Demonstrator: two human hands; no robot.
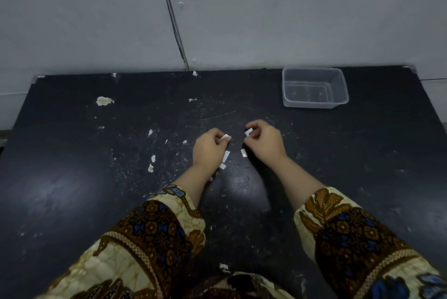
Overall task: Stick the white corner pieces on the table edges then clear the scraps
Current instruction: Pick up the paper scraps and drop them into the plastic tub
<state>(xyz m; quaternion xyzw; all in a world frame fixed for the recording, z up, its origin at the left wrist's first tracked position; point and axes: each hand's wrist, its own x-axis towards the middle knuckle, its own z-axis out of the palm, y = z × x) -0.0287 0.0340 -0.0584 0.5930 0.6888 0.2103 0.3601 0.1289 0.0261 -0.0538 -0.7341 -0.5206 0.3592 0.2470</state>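
Observation:
Both hands hover over the middle of the black table (72, 190). My left hand (209, 147) pinches a small white scrap (226, 138) at its fingertips. My right hand (264, 140) is closed on another small white scrap (248, 131). Between the hands, three more white scraps lie on the table: one strip (226, 155) by my left hand, a smaller bit (222, 166) below it, and one (243, 153) under my right hand. A pale corner piece (411, 68) shows at the table's far right corner, and another (40, 76) at the far left corner.
A clear plastic container (314, 90) stands at the back right of the table. The tabletop has chipped pale patches (104, 101) and scratches. A grey panelled wall (96, 20) rises directly behind the table. Patterned sleeves cover both forearms.

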